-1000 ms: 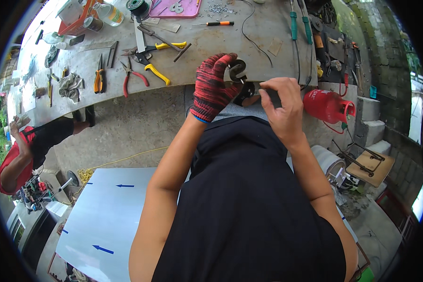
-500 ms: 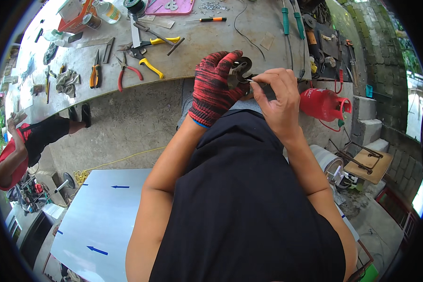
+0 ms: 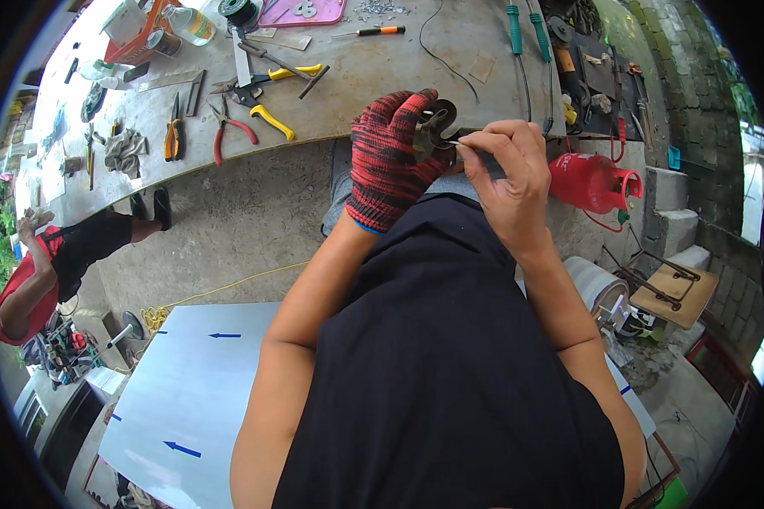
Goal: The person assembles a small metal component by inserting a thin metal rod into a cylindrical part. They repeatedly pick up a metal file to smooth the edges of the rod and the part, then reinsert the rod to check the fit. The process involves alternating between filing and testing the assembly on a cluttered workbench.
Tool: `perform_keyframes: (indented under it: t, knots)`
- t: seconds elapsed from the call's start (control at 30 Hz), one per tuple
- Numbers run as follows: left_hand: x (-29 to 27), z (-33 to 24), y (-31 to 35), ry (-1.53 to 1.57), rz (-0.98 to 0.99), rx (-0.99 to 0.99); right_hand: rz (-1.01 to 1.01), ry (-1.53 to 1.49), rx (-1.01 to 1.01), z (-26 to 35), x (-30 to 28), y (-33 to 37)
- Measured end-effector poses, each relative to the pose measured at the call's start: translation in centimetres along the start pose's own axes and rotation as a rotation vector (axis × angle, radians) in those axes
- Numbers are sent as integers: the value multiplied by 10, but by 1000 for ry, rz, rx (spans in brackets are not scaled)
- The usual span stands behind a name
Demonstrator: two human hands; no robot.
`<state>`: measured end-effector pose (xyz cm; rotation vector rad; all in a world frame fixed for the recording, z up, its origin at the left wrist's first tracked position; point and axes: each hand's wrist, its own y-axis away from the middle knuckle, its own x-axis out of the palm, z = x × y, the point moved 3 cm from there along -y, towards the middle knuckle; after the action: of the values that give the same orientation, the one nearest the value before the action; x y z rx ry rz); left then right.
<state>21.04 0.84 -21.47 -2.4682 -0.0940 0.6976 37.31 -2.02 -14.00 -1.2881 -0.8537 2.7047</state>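
Observation:
My left hand (image 3: pixel 386 161), in a red and black knit glove, is closed around a dark, curved, S-shaped metal piece (image 3: pixel 439 114) at the table's near edge. Its fingers hide part of that piece. Bare, my right hand (image 3: pixel 516 182) pinches a thin, pale, stick-like thing (image 3: pixel 457 142) between thumb and fingertips. The tip of this thin thing meets or nearly meets the metal piece; contact is too small to tell.
On the metal-topped table (image 3: pixel 348 110) lie red-handled pliers (image 3: pixel 233 131), orange-handled pliers (image 3: pixel 174 131), yellow-handled snips (image 3: pixel 272 121) and a screwdriver (image 3: pixel 373 31). A red gas cylinder (image 3: pixel 590 182) stands at right. Another person (image 3: pixel 38 288) is at far left; a pale sheet (image 3: pixel 187 382) lies behind me.
The whole view has turned slightly. Both hands keep nearly the same hold, and the right hand has shifted only a little against the metal piece.

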Motion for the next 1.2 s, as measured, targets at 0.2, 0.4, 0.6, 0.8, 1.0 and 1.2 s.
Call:
perform_keyframes:
  t: [0.2,0.4,0.6,0.8,1.0,1.2]
  knots:
    - [-2,-2,-3,-6,-7,9,-7,-34,7,-5,5,3]
    - [-1,-2,-2,21,-40,-4,0,-38,-7,-6,3,2]
    - [-2,7,3,69,-96,-45,-50,-103,44,-9,-9,1]
    - [-4,9,7,38,-76,-75,-40,-104,64,-10,-7,4]
    - [-2,11,9,31,-69,-69,6,-85,20,-3,6,2]
    - [-3,10,10,-9,-26,-94,43,-77,14,-4,16,2]
